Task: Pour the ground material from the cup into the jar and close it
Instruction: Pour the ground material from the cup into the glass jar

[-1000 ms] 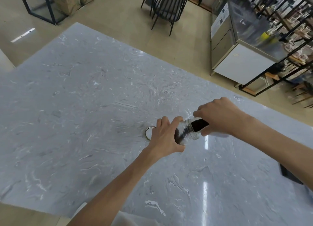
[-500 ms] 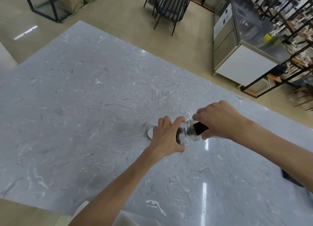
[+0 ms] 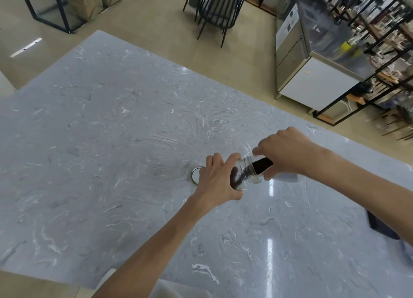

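Observation:
My left hand grips a clear glass jar, tilted with its threaded mouth toward the right. Dark ground material lies inside the jar. My right hand holds a white cup tipped over, its rim against the jar's mouth, and dark ground material shows at that rim. Most of the cup is hidden under my right hand. The jar's round lid lies flat on the marble table just left of my left hand, partly hidden by it.
A dark flat object lies on the table at the right, partly under my right forearm. Beyond the far table edge are a black chair, a steel cabinet and black metal shelving.
The cup has tipped further and more dark material has collected in the jar. Both hands have held almost the same place.

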The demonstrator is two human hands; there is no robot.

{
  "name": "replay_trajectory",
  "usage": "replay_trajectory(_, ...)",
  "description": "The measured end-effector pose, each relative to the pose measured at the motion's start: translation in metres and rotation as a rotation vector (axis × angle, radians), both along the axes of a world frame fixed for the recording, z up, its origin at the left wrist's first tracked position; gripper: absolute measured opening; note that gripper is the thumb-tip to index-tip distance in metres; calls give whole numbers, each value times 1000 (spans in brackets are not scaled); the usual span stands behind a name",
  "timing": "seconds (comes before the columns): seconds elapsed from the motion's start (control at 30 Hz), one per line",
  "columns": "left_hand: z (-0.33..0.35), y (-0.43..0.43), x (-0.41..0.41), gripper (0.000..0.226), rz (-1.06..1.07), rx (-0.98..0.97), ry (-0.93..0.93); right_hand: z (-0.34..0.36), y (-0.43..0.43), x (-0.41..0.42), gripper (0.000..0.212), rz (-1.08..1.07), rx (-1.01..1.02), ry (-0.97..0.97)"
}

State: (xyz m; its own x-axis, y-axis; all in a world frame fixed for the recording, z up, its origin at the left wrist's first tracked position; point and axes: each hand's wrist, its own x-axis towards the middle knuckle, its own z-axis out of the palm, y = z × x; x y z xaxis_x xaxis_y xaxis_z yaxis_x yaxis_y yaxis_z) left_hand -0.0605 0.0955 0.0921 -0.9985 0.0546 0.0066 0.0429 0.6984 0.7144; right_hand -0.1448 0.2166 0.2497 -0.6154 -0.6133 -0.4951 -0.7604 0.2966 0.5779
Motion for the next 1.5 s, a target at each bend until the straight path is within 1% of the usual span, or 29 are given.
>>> replay_trajectory(0.1, 0, -2, -1, 87, 22, 3, -5, 0, -3, -1, 41, 13, 5, 31)
replay_trajectory(0.2, 0, -3, -2, 90, 4, -33, 8, -4, -4, 0, 45, 35, 17, 4)
replay_trajectory(0.3, -1, -5, -3, 89, 34, 4, 8, -2, -8, -2, 46, 50, 9, 19)
replay_trajectory(0.37, -1, -5, -3, 90, 25, -4, 13, -2, -10, -2, 45, 77, 33, 15)
replay_trajectory(0.47, -2, -6, -4, 90, 43, 12, -1, 2, -11, -3, 47, 45, 40, 34)
replay_trajectory(0.57, -2, -5, -4, 90, 41, 5, 0, 1, -14, 0, 44, 88, 78, 26)
replay_trajectory(0.9, -2, -2, -5, 88, 50, 27, -1, 4, -18, 5, 40, 49, 80, 60)
replay_trajectory(1.0, 0, -2, -6, 88, 47, 35, -9, 3, -18, 4, 38, 76, 89, 62)
replay_trajectory(1.1, 0, -2, -8, 89, 54, 55, -20, 9, -17, 1, 38, 18, 69, 91)
replay_trajectory(1.27, 4, 2, -10, 92, 36, 19, -32, 4, -18, 5, 37, 69, 139, 58)
replay_trajectory(1.37, 5, 5, -10, 91, 44, 63, -62, 6, -23, 5, 38, 60, 165, 57)
replay_trajectory(1.5, 7, 8, -12, 91, 59, 79, -46, 14, -26, 2, 40, 34, 186, 74)
